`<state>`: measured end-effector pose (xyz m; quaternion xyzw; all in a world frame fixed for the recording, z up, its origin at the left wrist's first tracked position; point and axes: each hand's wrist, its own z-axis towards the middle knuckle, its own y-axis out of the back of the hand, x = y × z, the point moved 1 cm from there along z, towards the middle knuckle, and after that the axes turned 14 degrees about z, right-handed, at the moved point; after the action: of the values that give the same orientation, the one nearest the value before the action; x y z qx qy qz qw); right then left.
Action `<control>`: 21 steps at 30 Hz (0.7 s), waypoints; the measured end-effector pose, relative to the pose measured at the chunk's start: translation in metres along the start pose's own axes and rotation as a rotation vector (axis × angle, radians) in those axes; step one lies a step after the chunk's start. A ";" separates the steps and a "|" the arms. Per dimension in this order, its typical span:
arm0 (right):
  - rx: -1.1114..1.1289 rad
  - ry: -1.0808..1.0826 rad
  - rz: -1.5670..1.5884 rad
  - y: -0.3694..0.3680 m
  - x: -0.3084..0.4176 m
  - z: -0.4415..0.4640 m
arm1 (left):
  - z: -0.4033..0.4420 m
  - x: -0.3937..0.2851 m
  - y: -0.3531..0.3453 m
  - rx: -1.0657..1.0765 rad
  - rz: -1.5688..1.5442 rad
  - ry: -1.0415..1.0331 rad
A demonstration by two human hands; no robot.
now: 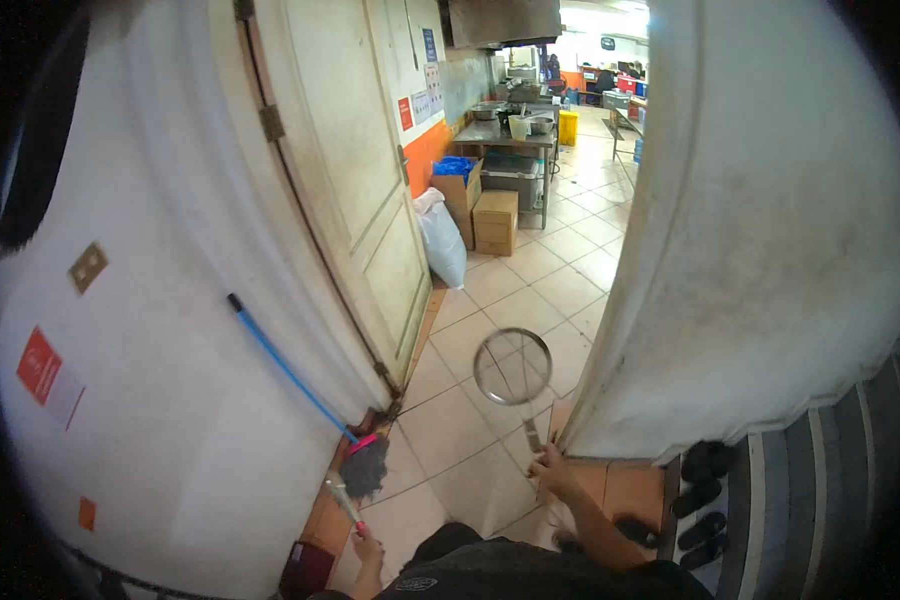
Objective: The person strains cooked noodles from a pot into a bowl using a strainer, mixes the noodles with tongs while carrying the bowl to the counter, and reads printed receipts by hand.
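Observation:
My right hand (pixel 550 470) is closed around the handle of a round metal strainer (pixel 512 403), whose ring is held up over the tiled floor, with tiles showing through it. My left hand (pixel 368 548), low in the view, grips the pink-red end of a utensil (pixel 344 500) with a pale shaft; what its far end is I cannot make out. Just beyond that utensil, a mop with a blue handle (pixel 288 370) leans on the left wall, its grey head on the floor.
An open cream door (pixel 355 160) stands left. Beyond are a white sack (pixel 442 245), cardboard boxes (pixel 495 223) and a steel table (pixel 500 134). Dark shoes (pixel 697 497) lie beside grey steps (pixel 795 480) at right. A whitish wall (pixel 750 240) borders the doorway.

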<state>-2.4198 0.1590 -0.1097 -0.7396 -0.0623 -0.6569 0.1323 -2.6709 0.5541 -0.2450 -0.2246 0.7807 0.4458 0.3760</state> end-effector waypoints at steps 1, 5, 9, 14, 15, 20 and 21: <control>0.009 -0.106 0.091 -0.004 0.019 0.042 | 0.018 -0.022 -0.018 -0.013 0.051 -0.017; -0.078 -0.385 0.313 0.008 0.048 0.221 | 0.133 -0.107 -0.125 -0.084 0.284 -0.052; -0.322 -0.472 0.167 0.051 0.049 0.337 | 0.214 -0.293 -0.294 -0.106 0.514 -0.387; -0.516 -0.310 0.022 0.142 0.040 0.434 | 0.241 -0.558 -0.554 0.668 0.084 -0.397; -0.566 -0.277 -0.034 0.162 0.045 0.456 | 0.241 -0.607 -0.608 0.781 0.029 -0.395; -0.710 -0.515 -0.119 0.270 0.048 0.610 | 0.239 -0.786 -0.798 0.994 -0.125 -0.427; -0.740 -0.514 -0.183 0.303 0.050 0.661 | 0.238 -0.819 -0.823 0.965 -0.130 -0.408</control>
<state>-1.7014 0.0483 -0.1624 -0.8676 0.0807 -0.4389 -0.2192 -1.5098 0.3602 -0.1106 0.0175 0.7924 0.0459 0.6080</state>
